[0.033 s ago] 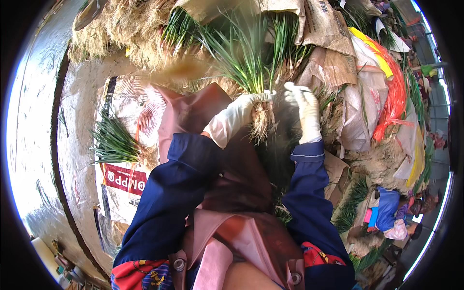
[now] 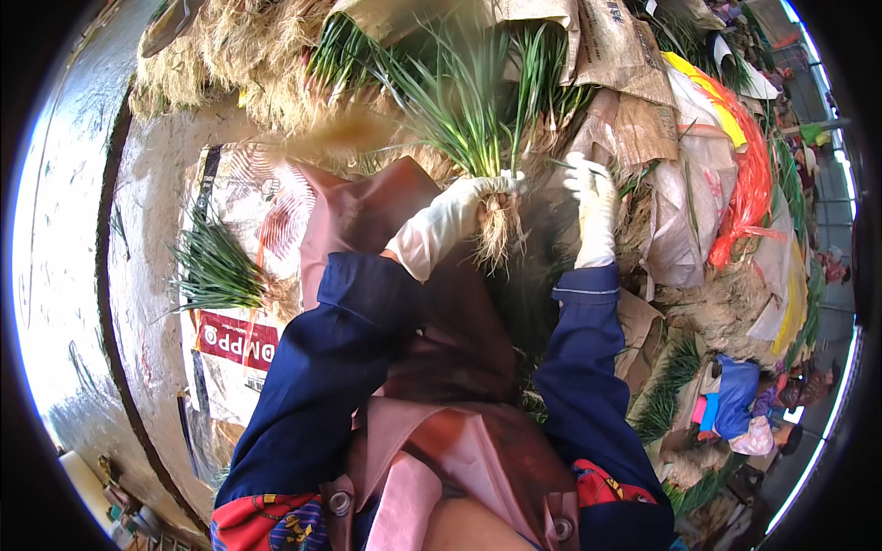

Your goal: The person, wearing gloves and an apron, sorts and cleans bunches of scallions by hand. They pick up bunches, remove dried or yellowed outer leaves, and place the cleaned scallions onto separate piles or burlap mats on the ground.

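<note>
My left hand (image 2: 464, 207), in a white glove, is closed round a bunch of spring onions (image 2: 487, 151) just above the roots. The green leaves point away from me, and pale roots (image 2: 499, 234) hang below the fist. To its right, a short gap away, my gloved right hand (image 2: 593, 197) is raised with its fingers curled. A thin green strand shows at its fingertips, but I cannot make out clearly what they hold. On a printed white sack (image 2: 230, 367) to my left lies another bunch of spring onions (image 2: 220, 266), its roots toward me.
Dry, straw-like roots (image 2: 239, 55) are heaped at the far left, beside more spring onions (image 2: 342, 55). Brown sacking (image 2: 625, 50) covers part of the far pile. Red plastic strips (image 2: 744, 202) hang at the right. Another person (image 2: 740, 404) bends low at the far right.
My right hand has shifted slightly to the right, away from the bunch. My left hand keeps its hold on the spring onions in the same place.
</note>
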A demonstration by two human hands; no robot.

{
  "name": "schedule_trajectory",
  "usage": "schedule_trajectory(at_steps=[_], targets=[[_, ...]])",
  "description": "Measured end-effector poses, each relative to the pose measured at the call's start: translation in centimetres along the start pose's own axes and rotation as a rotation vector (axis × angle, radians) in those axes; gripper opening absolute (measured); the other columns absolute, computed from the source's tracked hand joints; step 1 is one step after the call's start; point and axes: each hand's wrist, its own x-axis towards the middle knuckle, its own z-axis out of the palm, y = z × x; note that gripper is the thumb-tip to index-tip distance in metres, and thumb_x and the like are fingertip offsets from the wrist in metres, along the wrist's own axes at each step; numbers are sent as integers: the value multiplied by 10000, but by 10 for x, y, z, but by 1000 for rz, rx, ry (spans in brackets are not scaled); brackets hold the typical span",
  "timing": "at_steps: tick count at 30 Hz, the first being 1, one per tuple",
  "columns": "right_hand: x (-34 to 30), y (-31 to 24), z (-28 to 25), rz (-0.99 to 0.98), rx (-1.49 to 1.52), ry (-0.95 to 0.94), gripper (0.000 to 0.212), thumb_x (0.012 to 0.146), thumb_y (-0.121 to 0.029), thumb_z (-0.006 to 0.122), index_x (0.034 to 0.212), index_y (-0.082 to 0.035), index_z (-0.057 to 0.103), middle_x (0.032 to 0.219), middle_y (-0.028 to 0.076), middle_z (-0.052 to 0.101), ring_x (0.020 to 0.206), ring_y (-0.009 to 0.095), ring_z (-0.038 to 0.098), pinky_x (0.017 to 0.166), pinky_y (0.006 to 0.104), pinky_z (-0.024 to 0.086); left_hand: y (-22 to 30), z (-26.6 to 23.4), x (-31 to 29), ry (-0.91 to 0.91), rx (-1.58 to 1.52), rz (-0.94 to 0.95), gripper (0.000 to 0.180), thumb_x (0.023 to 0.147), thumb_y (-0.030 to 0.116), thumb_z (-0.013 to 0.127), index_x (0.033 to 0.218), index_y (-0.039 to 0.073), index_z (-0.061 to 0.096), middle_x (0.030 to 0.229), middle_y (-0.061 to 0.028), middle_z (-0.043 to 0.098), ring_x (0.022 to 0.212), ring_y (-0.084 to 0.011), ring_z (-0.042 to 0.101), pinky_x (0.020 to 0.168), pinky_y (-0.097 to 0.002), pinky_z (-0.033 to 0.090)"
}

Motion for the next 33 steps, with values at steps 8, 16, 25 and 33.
schedule_trajectory(at_steps=[8,16,25,33], targets=[[6,-28,50,-667,-978,-168,515,734,-109,681,1222,-160,527,1254,100,513,1159,239,472,1006,369,367,13,5,-26,-58,-55,13,270,844,64,566,1096,-32,575,1009,-103,641,868,-189,630,746,-280,525],[5,-23,59,-950,-1037,-349,146,676,-126,659,783,-59,587,936,92,594,927,262,569,853,392,463,19,4,-42,74,4,25,210,865,38,553,1036,-81,576,931,-131,655,776,-191,639,732,-302,546],[6,-2,34,141,400,-189,73,867,-81,556,889,-57,490,857,83,613,580,82,513,487,220,452,22,16,-59,-13,124,-7,189,822,42,619,985,-54,619,904,-85,655,719,-128,608,602,-203,489],[-6,-24,52,183,-91,-420,215,851,-299,619,894,-91,655,660,-29,542,550,33,407,525,203,341,9,1,-40,100,291,77,171,795,65,653,925,-46,636,816,-93,661,634,-120,584,481,-185,423]])
